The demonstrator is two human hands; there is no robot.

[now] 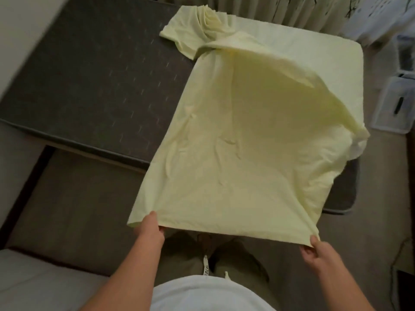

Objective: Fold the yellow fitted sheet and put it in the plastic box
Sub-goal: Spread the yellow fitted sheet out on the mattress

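Note:
The pale yellow fitted sheet [242,140] is half off the dark grey mattress [89,81]. Its far right part still covers the mattress corner, and a bunched corner lies at the top middle. The near part billows in the air. My left hand [149,228] pinches the sheet's near edge close to its left corner. My right hand [316,249] pinches the same edge at its right corner. Both hands hold the edge stretched above the floor. A clear plastic box [395,104] stands on the floor at the far right.
The mattress sits on a low frame that runs along the left. Curtains [269,10] hang behind the bed. Carpeted floor lies beneath me, with my shoes visible under the sheet edge. More white containers stand at the upper right.

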